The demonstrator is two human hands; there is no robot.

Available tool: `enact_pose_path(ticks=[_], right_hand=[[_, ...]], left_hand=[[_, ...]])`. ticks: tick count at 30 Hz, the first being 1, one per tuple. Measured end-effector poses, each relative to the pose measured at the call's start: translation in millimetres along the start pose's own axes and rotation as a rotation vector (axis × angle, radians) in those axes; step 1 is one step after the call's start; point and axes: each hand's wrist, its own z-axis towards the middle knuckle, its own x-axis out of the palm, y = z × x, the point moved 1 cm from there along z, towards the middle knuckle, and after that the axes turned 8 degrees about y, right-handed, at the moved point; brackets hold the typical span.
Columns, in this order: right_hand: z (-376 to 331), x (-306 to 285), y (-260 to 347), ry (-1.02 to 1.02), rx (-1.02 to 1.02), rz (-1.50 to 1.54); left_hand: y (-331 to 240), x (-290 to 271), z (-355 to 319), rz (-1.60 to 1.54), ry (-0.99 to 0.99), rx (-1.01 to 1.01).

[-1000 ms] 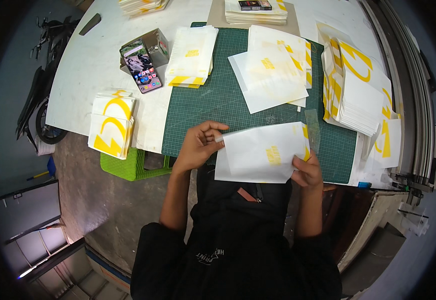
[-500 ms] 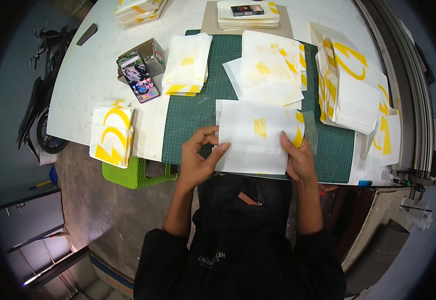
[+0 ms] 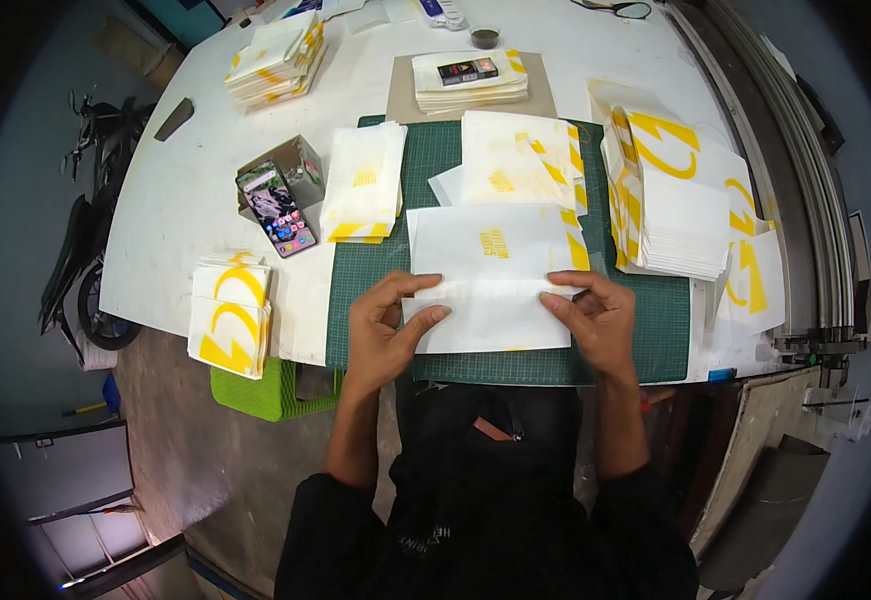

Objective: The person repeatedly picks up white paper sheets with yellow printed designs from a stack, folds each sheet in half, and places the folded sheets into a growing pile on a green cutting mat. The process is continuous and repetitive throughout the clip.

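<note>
White printed sheet (image 3: 486,328) spread out front and centre

From where I stand, the sheet is over the green cutting mat (image 3: 656,345), close to its near edge. The left hand (image 3: 381,325) sets thumb and forefinger tips, slightly parted, on the sheet's left side; the right hand (image 3: 603,322) does likewise on the right. Whether either one pinches the paper, I cannot tell. Loose printed sheets (image 3: 491,150) overlap at the mat's far edge. Off its left edge, a smartphone (image 3: 278,210) leans on a small box (image 3: 303,165). One yellow-marked stack (image 3: 224,335) sits by the worktop's (image 3: 191,190) near left corner; a thicker paper stack (image 3: 686,225) covers part of the mat's right edge.
</note>
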Motion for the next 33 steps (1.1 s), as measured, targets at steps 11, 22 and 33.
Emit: enact_pose_path(ticks=[11,22,33], right_hand=[[-6.1,1.5,12.7,0.012,-0.285,0.158],[-11.3,4.7,31.8,-0.251,-0.644,-0.774],[-9.6,-4.5,2.6,0.074,-0.684,-0.872]], left_hand=[[-17.1,-2.8,-7.0,0.161,-0.007,0.012],[-32.9,5.2,-5.7,0.703,-0.105,0.35],[-37.7,-18.0,-12.2,0.689,0.139,0.401]])
